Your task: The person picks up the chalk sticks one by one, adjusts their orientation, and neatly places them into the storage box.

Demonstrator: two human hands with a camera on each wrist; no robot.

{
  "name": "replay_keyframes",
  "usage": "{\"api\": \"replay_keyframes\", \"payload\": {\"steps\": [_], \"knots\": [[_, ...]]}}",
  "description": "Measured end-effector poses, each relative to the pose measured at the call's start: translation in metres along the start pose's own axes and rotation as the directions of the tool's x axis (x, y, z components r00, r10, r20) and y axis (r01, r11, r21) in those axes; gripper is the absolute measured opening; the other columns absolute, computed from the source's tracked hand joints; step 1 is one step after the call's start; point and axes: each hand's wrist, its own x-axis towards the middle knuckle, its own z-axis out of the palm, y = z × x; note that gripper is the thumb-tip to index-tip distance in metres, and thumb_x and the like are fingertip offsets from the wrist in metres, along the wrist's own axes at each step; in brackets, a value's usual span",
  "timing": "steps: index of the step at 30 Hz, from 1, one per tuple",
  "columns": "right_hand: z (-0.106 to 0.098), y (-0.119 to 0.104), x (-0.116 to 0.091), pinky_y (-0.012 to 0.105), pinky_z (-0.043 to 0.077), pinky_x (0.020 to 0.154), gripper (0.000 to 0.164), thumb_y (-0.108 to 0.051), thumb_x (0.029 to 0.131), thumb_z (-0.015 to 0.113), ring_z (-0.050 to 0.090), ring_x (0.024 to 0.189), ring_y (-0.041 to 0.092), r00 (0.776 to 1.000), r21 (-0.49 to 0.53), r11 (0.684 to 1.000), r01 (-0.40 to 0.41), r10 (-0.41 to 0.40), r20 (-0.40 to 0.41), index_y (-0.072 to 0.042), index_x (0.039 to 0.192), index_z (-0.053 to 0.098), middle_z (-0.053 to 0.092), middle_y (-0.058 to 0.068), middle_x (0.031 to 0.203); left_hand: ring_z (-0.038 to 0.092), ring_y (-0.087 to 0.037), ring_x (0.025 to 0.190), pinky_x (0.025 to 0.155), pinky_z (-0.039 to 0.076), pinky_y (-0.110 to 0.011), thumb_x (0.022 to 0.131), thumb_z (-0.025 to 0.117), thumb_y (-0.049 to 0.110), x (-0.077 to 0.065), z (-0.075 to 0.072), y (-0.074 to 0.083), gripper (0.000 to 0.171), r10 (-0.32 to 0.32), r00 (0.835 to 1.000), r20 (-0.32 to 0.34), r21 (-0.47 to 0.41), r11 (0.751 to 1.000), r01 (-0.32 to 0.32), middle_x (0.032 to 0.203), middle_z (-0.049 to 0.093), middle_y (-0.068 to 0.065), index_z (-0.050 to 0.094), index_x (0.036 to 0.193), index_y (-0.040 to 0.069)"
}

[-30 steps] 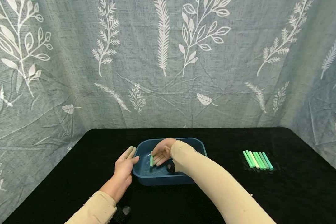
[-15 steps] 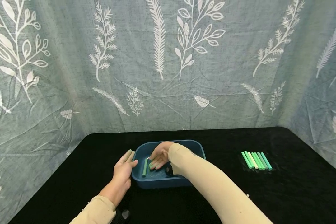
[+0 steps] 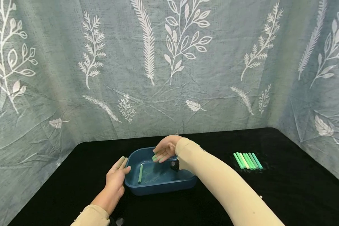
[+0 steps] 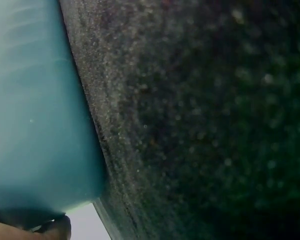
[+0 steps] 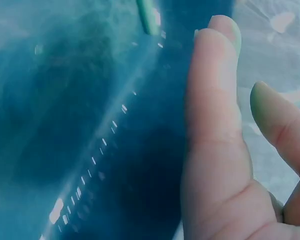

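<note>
One green stick of chalk (image 3: 140, 173) lies in the left part of a blue plastic tub (image 3: 164, 188), whose floor carries greenish smears. My left hand (image 3: 115, 180) rests against the tub's left end, fingers straight along the outside and thumb at the rim; in the left wrist view the tub wall (image 4: 40, 110) fills the left side. Over the tub's back part, my right hand (image 3: 166, 149) holds nothing, its fingers extended and green-tinged at the tips. The right wrist view shows those fingers (image 5: 212, 100) apart from the chalk (image 5: 147, 17).
Several chalk sticks (image 3: 247, 160) in greens and pale yellow lie side by side on the black cloth (image 3: 209, 201), right of the tub. A leaf-patterned grey-green curtain (image 3: 158, 116) hangs behind the table.
My right hand has let go of the green chalk, which now lies in the tub, and has moved back and up from it. The left hand stays at the tub's end. The head view has shifted.
</note>
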Motion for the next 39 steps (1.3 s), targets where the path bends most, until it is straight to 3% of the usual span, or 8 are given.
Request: {"api": "replay_keyframes", "payload": {"steps": [3,7,19,26,33,39], "knots": [[-0.007,-0.002,-0.007,0.037,0.048,0.099,0.044,-0.007,0.102,0.050,0.052,0.125,0.036,1.000,0.035,0.999,0.003,-0.003,0.016,0.006,0.143,0.041,0.054,0.027,0.134,0.003,-0.032,0.146,0.118,0.011,-0.042,0.102,0.035,-0.006,-0.001,-0.005,-0.002,0.061,0.005,1.000,-0.004,-0.001,1.000,-0.005,0.159,0.005,-0.020,0.004,0.154,0.000],[-0.025,0.004,-0.018,0.037,0.044,0.103,0.046,-0.010,0.103,0.046,0.048,0.129,0.035,1.000,0.037,0.999,0.012,-0.012,0.014,0.007,0.145,0.036,0.049,0.027,0.139,0.002,-0.033,0.146,0.118,0.011,-0.043,0.102,0.034,-0.006,-0.002,-0.006,-0.004,0.061,0.009,1.000,-0.003,-0.003,1.000,-0.009,0.159,0.004,-0.021,0.004,0.154,0.000],[-0.069,0.044,-0.055,0.034,0.053,0.091,0.047,-0.011,0.103,0.046,0.049,0.128,0.037,0.998,0.071,0.996,0.051,-0.048,-0.043,0.013,0.142,0.034,0.046,0.031,0.139,0.004,-0.034,0.146,0.118,0.009,-0.044,0.102,0.034,-0.006,-0.005,-0.003,-0.008,0.060,-0.009,1.000,-0.004,0.008,1.000,0.009,0.158,0.006,-0.022,0.004,0.153,-0.002],[-0.084,0.052,-0.066,0.036,0.049,0.097,0.047,-0.012,0.103,0.044,0.048,0.128,0.037,0.995,0.100,0.991,0.092,-0.087,-0.058,0.016,0.140,0.035,0.043,0.032,0.141,0.004,-0.035,0.146,0.118,0.011,-0.045,0.102,0.034,-0.006,-0.003,-0.003,-0.006,0.060,0.008,1.000,-0.006,0.015,1.000,-0.008,0.158,0.005,-0.022,0.003,0.153,-0.002],[-0.102,0.063,-0.077,0.033,0.052,0.093,0.045,-0.013,0.103,0.045,0.063,0.106,0.026,0.989,0.124,0.984,0.131,-0.121,-0.087,0.015,0.138,0.038,0.048,0.031,0.137,0.004,-0.033,0.146,0.118,0.012,-0.044,0.102,0.035,-0.005,0.000,-0.002,-0.002,0.061,-0.002,1.000,-0.002,0.006,1.000,0.002,0.159,0.005,-0.021,0.004,0.154,0.000],[-0.117,0.074,-0.089,0.030,0.054,0.088,0.049,-0.013,0.103,0.045,0.065,0.094,0.020,0.984,0.123,0.979,0.160,-0.149,-0.099,0.015,0.141,0.032,0.062,0.021,0.118,0.002,-0.034,0.146,0.118,0.010,-0.044,0.102,0.034,-0.005,-0.001,-0.001,0.000,0.061,-0.001,1.000,0.000,0.008,1.000,0.001,0.159,0.004,-0.020,0.003,0.154,0.000]]}}
